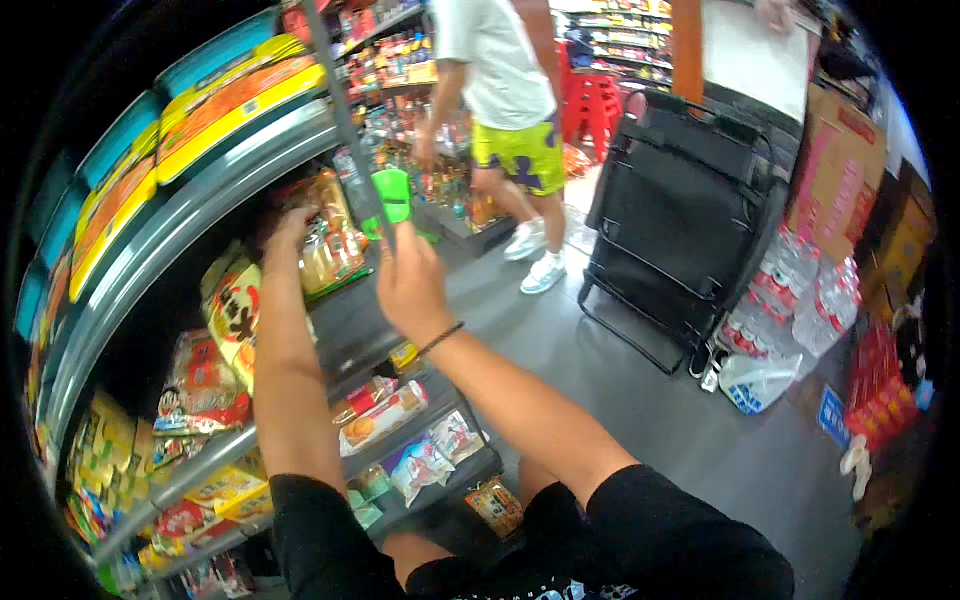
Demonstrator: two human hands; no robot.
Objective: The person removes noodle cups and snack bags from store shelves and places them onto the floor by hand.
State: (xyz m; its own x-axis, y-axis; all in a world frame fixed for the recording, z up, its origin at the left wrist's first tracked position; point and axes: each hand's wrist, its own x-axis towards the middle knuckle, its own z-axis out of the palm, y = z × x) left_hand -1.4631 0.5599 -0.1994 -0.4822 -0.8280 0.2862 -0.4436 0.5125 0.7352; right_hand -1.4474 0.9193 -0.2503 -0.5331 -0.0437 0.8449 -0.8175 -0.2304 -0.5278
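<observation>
My left hand [290, 225] reaches into a dark shelf beside a clear and gold food packet [330, 240]. Motion blur and shadow hide its fingers, so a grip on anything cannot be made out. Below that forearm lie a cream-coloured packet [234, 307] and a red and clear snack packet [202, 382]. My right hand [411, 281], with a dark bracelet at the wrist, is closed around the lower end of a narrow grey bar [349, 120]. Just beyond it is a bright green plastic object [393, 193].
Yellow and orange cartons [240, 105] line the upper shelf. Lower shelves hold biscuit packs [384, 418] and pouches [421, 466]. A person in yellow-green shorts [517, 154] stands ahead. On the right are a folded black chair [679, 217], bottled-water packs [787, 292] and a cardboard box [840, 172].
</observation>
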